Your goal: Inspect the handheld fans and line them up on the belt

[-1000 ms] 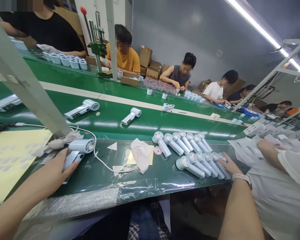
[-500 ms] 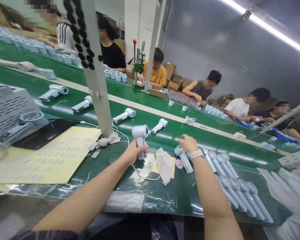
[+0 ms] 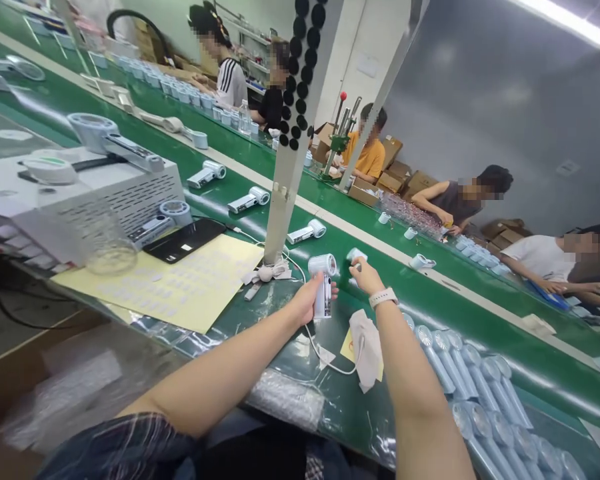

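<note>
My left hand (image 3: 310, 300) is wrapped around the handle of a light-blue handheld fan (image 3: 323, 265), its round head up and the inside of its handle showing. On the green conveyor belt, my right hand (image 3: 366, 275) has its fingers curled at a second handheld fan (image 3: 356, 255); the hand hides most of that fan's handle. A crumpled pale cloth (image 3: 366, 347) lies on a small yellow sheet near my right forearm. A white cable (image 3: 325, 361) loops across the bench below my left hand.
More open-handled fans (image 3: 307, 231) lie along the belt. Rows of closed fans (image 3: 473, 360) lie at right. A metal post (image 3: 280, 200) stands ahead. A yellow sheet with stickers (image 3: 180, 287), a black phone (image 3: 187, 240) and a white machine (image 3: 145, 180) are left. Co-workers sit opposite.
My right hand has gone from above the bench, fingers stretched, to the fan on the belt, curling its fingers. My left hand still holds its fan. The view has swung left.
</note>
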Available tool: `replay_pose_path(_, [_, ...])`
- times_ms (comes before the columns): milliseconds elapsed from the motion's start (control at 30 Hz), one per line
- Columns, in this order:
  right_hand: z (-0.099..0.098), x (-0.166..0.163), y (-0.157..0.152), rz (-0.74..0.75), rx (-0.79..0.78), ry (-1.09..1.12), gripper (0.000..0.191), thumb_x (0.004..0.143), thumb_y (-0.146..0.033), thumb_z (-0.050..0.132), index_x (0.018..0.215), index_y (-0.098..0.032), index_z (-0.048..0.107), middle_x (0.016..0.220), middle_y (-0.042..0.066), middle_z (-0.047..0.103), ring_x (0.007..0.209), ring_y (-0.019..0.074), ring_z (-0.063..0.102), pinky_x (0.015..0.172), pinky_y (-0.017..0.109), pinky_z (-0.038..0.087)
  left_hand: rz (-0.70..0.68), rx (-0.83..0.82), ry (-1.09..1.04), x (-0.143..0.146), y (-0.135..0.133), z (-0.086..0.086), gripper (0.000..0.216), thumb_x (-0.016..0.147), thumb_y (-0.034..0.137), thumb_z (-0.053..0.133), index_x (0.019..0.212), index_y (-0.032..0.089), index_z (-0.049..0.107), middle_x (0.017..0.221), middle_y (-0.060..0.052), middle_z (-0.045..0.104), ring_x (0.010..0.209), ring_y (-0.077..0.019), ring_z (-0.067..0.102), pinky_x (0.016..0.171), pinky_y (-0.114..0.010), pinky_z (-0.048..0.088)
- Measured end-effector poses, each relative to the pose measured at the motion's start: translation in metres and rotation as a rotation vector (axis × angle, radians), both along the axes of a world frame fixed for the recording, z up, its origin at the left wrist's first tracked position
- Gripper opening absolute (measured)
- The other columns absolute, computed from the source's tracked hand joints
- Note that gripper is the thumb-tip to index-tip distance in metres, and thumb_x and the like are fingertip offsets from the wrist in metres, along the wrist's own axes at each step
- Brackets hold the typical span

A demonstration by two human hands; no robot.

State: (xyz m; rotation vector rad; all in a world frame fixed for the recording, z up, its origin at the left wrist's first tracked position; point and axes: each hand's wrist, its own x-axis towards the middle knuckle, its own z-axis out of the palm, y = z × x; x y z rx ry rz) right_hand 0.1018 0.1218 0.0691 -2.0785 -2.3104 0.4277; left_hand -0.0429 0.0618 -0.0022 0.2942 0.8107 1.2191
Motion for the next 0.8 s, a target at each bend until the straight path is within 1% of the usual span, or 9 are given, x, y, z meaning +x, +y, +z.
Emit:
replay_pose_path(100, [0.008, 0.001, -0.043, 0.152, -0.012, 0.058, 0.028, 0.096, -0.024, 0.052, 0.121, -0.026, 0.064, 0.104, 0.005, 0.069, 0.1, 0.0209, 0.065, 0.092, 0.033, 0.048, -0.055, 0.006, -0.131, -0.003, -0.001, 0.0, 0.049, 0.09, 0.062, 0.057, 0.092, 0.014, 0.064, 0.086, -0.013, 0.072, 0.081, -0.0225, 0.073, 0.07, -0.032, 0.061])
replay_pose_path(233, [0.007, 0.02, -0.103, 0.326, 0.03, 0.262, 0.044, 0.091, -0.016, 0.055, 0.132, -0.029, 0.062, 0.133, 0.009, 0.062, 0.127, 0.025, 0.057, 0.106, 0.041, 0.043, -0.13, 0.043, -0.283, -0.009, -0.006, -0.002, 0.06, 0.084, 0.074, 0.055, 0.088, 0.015, 0.066, 0.082, -0.01, 0.073, 0.078, -0.0253, 0.072, 0.072, -0.039, 0.061])
replay_pose_path(267, [0.005, 0.029, -0.113, 0.299, 0.031, 0.33, 0.048, 0.091, -0.018, 0.054, 0.138, -0.03, 0.056, 0.134, 0.008, 0.064, 0.125, 0.0241, 0.059, 0.104, 0.041, 0.045, -0.126, 0.044, -0.278, -0.01, -0.008, -0.003, 0.06, 0.083, 0.074, 0.057, 0.088, 0.015, 0.067, 0.082, -0.01, 0.074, 0.076, -0.0249, 0.072, 0.073, -0.039, 0.061])
replay_pose_path(333, [-0.004, 0.048, -0.126, 0.102, 0.012, 0.364, 0.044, 0.095, -0.022, 0.049, 0.138, -0.027, 0.054, 0.118, 0.006, 0.073, 0.107, 0.021, 0.069, 0.09, 0.035, 0.052, -0.086, 0.066, -0.248, -0.011, -0.011, -0.005, 0.057, 0.082, 0.07, 0.062, 0.093, 0.014, 0.069, 0.086, -0.01, 0.075, 0.076, -0.0231, 0.073, 0.075, -0.037, 0.061])
replay_pose_path(400, [-0.018, 0.06, -0.132, -0.14, 0.0, 0.272, 0.029, 0.097, -0.023, 0.044, 0.119, -0.02, 0.064, 0.093, 0.006, 0.076, 0.083, 0.0193, 0.072, 0.074, 0.03, 0.051, -0.055, 0.102, -0.226, -0.01, -0.013, -0.007, 0.052, 0.083, 0.064, 0.067, 0.097, 0.014, 0.071, 0.09, -0.01, 0.077, 0.08, -0.0215, 0.073, 0.079, -0.034, 0.06])
replay_pose_path(467, [-0.036, 0.063, -0.134, -0.271, 0.01, 0.167, 0.021, 0.095, -0.021, 0.047, 0.094, -0.016, 0.067, 0.08, 0.008, 0.074, 0.074, 0.0204, 0.07, 0.067, 0.028, 0.046, -0.068, 0.15, -0.23, -0.009, -0.015, -0.01, 0.049, 0.081, 0.061, 0.071, 0.096, 0.014, 0.072, 0.091, -0.009, 0.077, 0.085, -0.0213, 0.074, 0.081, -0.032, 0.059])
replay_pose_path(600, [-0.063, 0.053, -0.137, -0.326, 0.059, 0.078, 0.009, 0.088, -0.017, 0.058, 0.083, -0.015, 0.066, 0.08, 0.012, 0.073, 0.079, 0.0245, 0.07, 0.065, 0.029, 0.04, -0.193, 0.289, -0.232, -0.009, -0.018, -0.013, 0.062, 0.063, 0.071, 0.079, 0.086, 0.014, 0.072, 0.093, -0.01, 0.078, 0.095, -0.0273, 0.073, 0.085, -0.036, 0.059])
replay_pose_path(700, [-0.063, 0.049, -0.144, -0.329, 0.108, 0.075, 0.011, 0.091, -0.017, 0.055, 0.089, -0.015, 0.066, 0.082, 0.012, 0.074, 0.079, 0.0245, 0.069, 0.065, 0.029, 0.039, -0.254, 0.359, -0.218, -0.009, -0.021, -0.012, 0.07, 0.05, 0.076, 0.082, 0.08, 0.014, 0.071, 0.094, -0.013, 0.077, 0.103, -0.0331, 0.071, 0.088, -0.04, 0.058])
replay_pose_path(800, [-0.057, 0.045, -0.155, -0.347, 0.183, 0.086, 0.019, 0.097, -0.02, 0.047, 0.104, -0.014, 0.065, 0.09, 0.013, 0.074, 0.082, 0.025, 0.07, 0.069, 0.03, 0.042, -0.261, 0.405, -0.213, -0.008, -0.024, -0.006, 0.07, 0.05, 0.078, 0.08, 0.075, 0.014, 0.069, 0.094, -0.014, 0.076, 0.108, -0.0357, 0.07, 0.089, -0.042, 0.058])
